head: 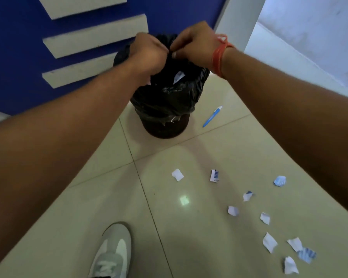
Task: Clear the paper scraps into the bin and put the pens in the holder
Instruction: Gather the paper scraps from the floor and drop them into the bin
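— What's the bin [165, 109] like?
— Dark, round, lined with a black bag [169, 93], upper middle of the frame; a white scrap [178, 76] lies inside.
— The pen [212, 116]?
— Blue and white, on the floor right of the bin, long axis running lower left to upper right.
— Scraps?
— Torn paper bits [249, 213] scattered lower right.
— Hands?
— Left hand [147, 54] and right hand [193, 48] meet above the bin, fingers curled shut, pinching something small that I can't make out.

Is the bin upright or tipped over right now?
Upright. The bin stands on its base on the tiled floor, its mouth facing up with the black liner folded over the rim, and a paper scrap lies inside.
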Available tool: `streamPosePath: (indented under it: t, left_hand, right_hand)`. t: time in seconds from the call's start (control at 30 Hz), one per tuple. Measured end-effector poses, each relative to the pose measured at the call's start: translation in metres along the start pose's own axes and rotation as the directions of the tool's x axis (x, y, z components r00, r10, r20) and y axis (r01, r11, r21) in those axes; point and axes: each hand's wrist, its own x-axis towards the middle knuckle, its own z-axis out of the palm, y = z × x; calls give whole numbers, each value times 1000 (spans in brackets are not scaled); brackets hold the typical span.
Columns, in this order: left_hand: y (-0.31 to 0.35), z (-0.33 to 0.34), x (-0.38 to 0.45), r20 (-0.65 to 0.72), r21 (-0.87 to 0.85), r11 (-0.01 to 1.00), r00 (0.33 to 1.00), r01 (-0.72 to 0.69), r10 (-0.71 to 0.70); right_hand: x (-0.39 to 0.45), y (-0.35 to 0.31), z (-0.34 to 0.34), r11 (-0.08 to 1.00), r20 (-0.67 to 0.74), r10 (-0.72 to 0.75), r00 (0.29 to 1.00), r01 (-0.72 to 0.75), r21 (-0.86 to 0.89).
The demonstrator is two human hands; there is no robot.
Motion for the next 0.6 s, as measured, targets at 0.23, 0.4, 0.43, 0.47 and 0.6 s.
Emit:
streamPosePath:
  t: [0.23, 0.4, 0.43, 0.47, 0.6]
  left_hand:
    - [7, 14, -28, -20, 52, 969, 970, -241, 242]
    - [-42, 64, -143, 114, -18, 723, 717, -691, 688]
    - [-66, 79, -169, 261, 20, 754, 731, -657, 630]
    - [-91, 91, -192, 397, 99, 794, 755, -600, 521]
    - [-162, 129, -250, 579, 509, 816, 811, -275, -88]
  right_hand:
    - [-47, 40, -36, 864, -152, 115, 982, -24, 503]
    - [-175, 136, 10, 990, -110, 136, 985, -140, -24]
    - [-203, 150, 30, 976, -19, 173, 985, -174, -131]
    - [-226, 159, 50, 960, 83, 198, 977, -176, -218]
    - [-288, 186, 126, 847, 325, 148, 934, 50, -529]
